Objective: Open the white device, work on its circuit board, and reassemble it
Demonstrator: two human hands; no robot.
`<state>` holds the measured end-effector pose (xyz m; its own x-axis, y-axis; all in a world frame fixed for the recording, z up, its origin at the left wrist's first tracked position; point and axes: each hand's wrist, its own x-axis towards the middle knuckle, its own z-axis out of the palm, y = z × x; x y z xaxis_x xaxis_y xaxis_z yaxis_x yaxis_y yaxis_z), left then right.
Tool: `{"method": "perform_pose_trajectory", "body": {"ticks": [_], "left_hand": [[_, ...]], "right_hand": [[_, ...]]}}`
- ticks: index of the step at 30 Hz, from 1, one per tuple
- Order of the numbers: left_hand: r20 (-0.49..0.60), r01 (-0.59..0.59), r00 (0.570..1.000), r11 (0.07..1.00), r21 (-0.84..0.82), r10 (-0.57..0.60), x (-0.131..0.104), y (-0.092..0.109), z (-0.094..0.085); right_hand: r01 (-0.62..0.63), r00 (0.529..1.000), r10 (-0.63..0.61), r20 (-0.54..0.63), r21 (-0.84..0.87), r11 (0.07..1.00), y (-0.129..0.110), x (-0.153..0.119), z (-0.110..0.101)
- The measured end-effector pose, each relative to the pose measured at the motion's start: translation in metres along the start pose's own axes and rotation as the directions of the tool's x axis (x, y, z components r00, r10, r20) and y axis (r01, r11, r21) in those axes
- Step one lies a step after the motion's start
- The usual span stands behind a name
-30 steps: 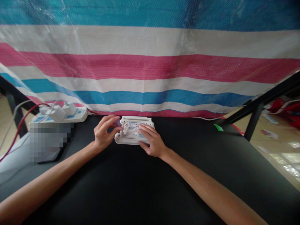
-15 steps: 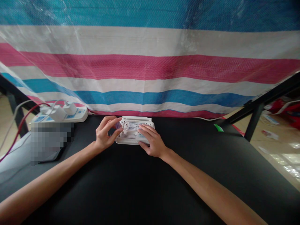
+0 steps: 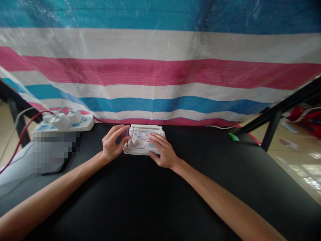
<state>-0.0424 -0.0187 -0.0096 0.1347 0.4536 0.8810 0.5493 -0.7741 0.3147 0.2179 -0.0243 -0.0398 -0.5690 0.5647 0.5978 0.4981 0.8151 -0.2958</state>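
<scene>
— While the black table (image 3: 150,201) lies bare nearest the camera, what are the two hands doing further in?

— The right hand (image 3: 163,154) lies flat, fingers spread, pressing on the white device (image 3: 141,144), which sits near the table's far edge. The left hand (image 3: 112,144) is curled at the device's left end, thumb and forefinger pinched on a small purplish piece (image 3: 126,133); what it is, I cannot tell.

— Which step would you call it?

— Fitting or pulling that piece at the corner, I judge. The next move calls for a steady hold-down and a fine pinch.

— Any containers?

— None. Further left a white power strip (image 3: 82,124) holds plugged adapters (image 3: 67,118), and behind hangs the striped tarp (image 3: 160,73).
</scene>
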Motion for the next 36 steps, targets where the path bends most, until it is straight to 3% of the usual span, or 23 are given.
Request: {"method": "perform_pose_trajectory", "body": {"ticks": [3, 9, 15, 23, 36], "left_hand": [[-0.043, -0.020, 0.999, 0.998, 0.053, 0.023, 0.000, -0.001, 0.001], [0.072, 0.028, 0.997, 0.991, -0.133, -0.019, 0.001, 0.000, 0.000], [-0.036, 0.017, 0.999, 0.999, -0.030, -0.018, 0.002, 0.002, 0.002], [-0.049, 0.122, 0.991, 0.992, 0.017, -0.121, 0.005, 0.007, 0.002], [-0.064, 0.075, 0.995, 0.997, 0.009, -0.074, 0.006, 0.009, 0.002]], "right_hand": [[0.001, 1.000, -0.001, 0.002, 0.000, 1.000, 0.000, 0.000, 0.000], [-0.018, 1.000, 0.018, 0.015, 0.006, 1.000, -0.001, 0.000, 0.000], [-0.008, 1.000, 0.008, 0.007, 0.007, 1.000, -0.001, 0.000, -0.001], [-0.015, 1.000, 0.014, 0.017, 0.009, 1.000, -0.002, 0.001, -0.001], [-0.008, 1.000, 0.008, 0.005, -0.017, 1.000, -0.001, 0.001, -0.001]]}}
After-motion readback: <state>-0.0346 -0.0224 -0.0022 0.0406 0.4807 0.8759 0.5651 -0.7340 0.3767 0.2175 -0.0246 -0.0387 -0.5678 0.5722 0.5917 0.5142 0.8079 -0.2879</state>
